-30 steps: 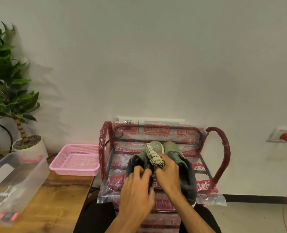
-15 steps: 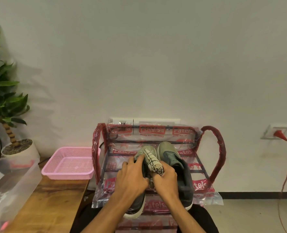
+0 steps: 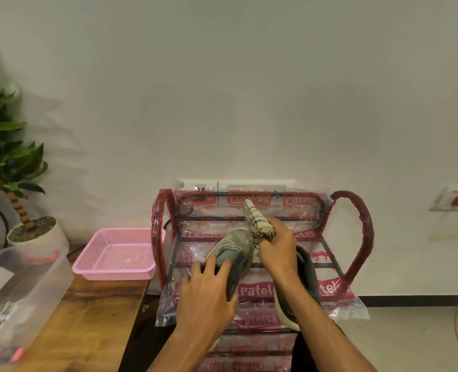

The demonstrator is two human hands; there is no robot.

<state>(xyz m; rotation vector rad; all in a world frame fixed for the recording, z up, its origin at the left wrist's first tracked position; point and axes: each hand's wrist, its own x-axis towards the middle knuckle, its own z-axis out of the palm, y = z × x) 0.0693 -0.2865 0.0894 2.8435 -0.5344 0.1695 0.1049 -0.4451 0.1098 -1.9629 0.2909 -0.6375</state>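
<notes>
**Grip.** The left hand point(image 3: 206, 294) grips a grey-green shoe point(image 3: 235, 245) at its opening. The fingers are curled over the collar and the thumb lies along the near side. The right hand point(image 3: 278, 248) is closed round the lower end of a rolled cloth point(image 3: 257, 221), white with dark lines. The upper end of the cloth stands free, pointing to the back rail.

**Position.** The shoe lies toward the left front of the top shelf of a shoe rack point(image 3: 356, 237) that is wrapped in printed plastic film. It is tipped with the toe raised toward the back and the dark sole turned right. I cannot tell whether the heel rests on the shelf. The cloth is just beside the toe, and contact cannot be confirmed. A second shoe point(image 3: 307, 275) lies at the right front under the right forearm, with its heel seemingly over the front edge.

**Judgement.** The work appears to be wiping the shoe.

**Risks.**
- The film looks slick, so a firm wipe against the tilted shoe could slide it toward the front edge.
- The hold at the collar gives little check on twisting, and pressure at the toe may turn the shoe in the hand.
- The forearm could nudge the second shoe off the front edge.
- The cloth is held at one end only and may unroll.

**Surroundings.** A pink basket point(image 3: 115, 272) sits at the table's back right corner.
</notes>
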